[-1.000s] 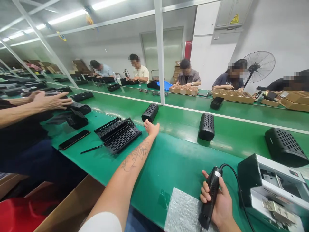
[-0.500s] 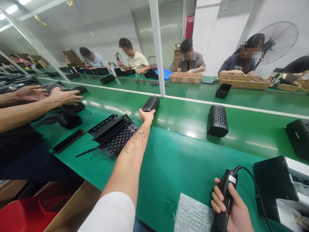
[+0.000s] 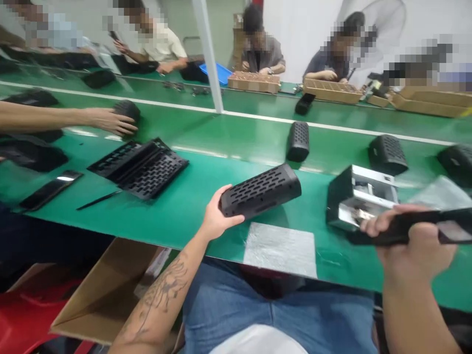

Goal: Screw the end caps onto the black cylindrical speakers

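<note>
My left hand [image 3: 216, 212] grips one end of a black slotted housing [image 3: 263, 189], a rounded oblong case held tilted above the green bench. A silvery bubble-wrap sheet [image 3: 282, 250] lies beneath and in front of it. In my right hand [image 3: 413, 246] is a black electric screwdriver [image 3: 400, 227], blurred by motion and held sideways. Its left end is at the front of a black and silver screw feeder box [image 3: 363, 194]; whether they touch I cannot tell.
Flat perforated black panels [image 3: 143, 167], a thin black stick [image 3: 98, 200] and a phone [image 3: 51, 189] lie left. Similar housings [image 3: 298, 141] stand along the green conveyor [image 3: 254, 135]. A co-worker's hand [image 3: 114, 120] reaches in from the left. An open carton [image 3: 106, 290] sits below the bench edge.
My left hand has brought the housing from the conveyor back towards me. My right hand has swung the screwdriver over to the feeder box. The co-worker's hand now rests on another housing.
</note>
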The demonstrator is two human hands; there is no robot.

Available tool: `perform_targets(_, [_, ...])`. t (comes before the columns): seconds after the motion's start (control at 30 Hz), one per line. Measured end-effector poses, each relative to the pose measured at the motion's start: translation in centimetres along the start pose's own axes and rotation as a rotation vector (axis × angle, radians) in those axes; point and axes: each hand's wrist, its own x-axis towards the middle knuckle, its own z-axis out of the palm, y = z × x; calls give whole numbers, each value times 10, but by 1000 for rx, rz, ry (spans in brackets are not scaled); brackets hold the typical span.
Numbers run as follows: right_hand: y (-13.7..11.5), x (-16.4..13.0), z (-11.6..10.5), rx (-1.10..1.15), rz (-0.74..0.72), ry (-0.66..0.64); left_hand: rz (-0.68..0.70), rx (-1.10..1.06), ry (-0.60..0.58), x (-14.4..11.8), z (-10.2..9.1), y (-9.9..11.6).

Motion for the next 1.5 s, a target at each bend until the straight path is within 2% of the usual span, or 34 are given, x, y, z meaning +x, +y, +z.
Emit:
perform_targets(0.03, [-7, 11, -7, -77, -111, 90, 16, 16, -59, -17, 4, 1])
perform_targets(0.1, [-12, 32, -19, -153, -224, 172, 49, 37, -168, -41, 14, 3])
perform_targets(0.17, [-10, 47, -29, -163, -285, 196, 104, 51, -274, -56, 23, 5])
perform_targets(0.27, [2, 55, -40, -136, -278, 145, 195, 94, -397, -67, 33, 8])
perform_targets(0.4, [19, 51, -45, -23, -251, 78, 266, 162, -472, -72, 39, 11])
perform_targets(0.53, [20, 44, -43, 39, -196, 40, 306, 163, -480, -75, 44, 6])
perform_targets(0.67, [-1, 30, -42, -74, -178, -26, 336, 112, -445, -80, 51, 0])
perform_targets(0.73, [-20, 16, -42, -78, -166, -123, 347, 95, -447, -82, 53, -1])
perform_targets(0.87, [-59, -21, -36, 49, -66, -464, 385, 68, -461, -82, 54, -2])
perform_targets(0.97, [-72, -43, -22, 72, -9, -503, 424, 55, -451, -81, 54, -3])
perform_targets(1.1, [-61, -53, -7, 139, -68, -544, 468, 36, -432, -79, 56, -6])
perform_targets(1.3, [-43, -52, -3, 154, -1, -494, 482, 10, -427, -78, 58, -4])
perform_targets(1.5, [-34, -40, -9, 149, 23, -712, 456, 27, -429, -80, 57, 0])
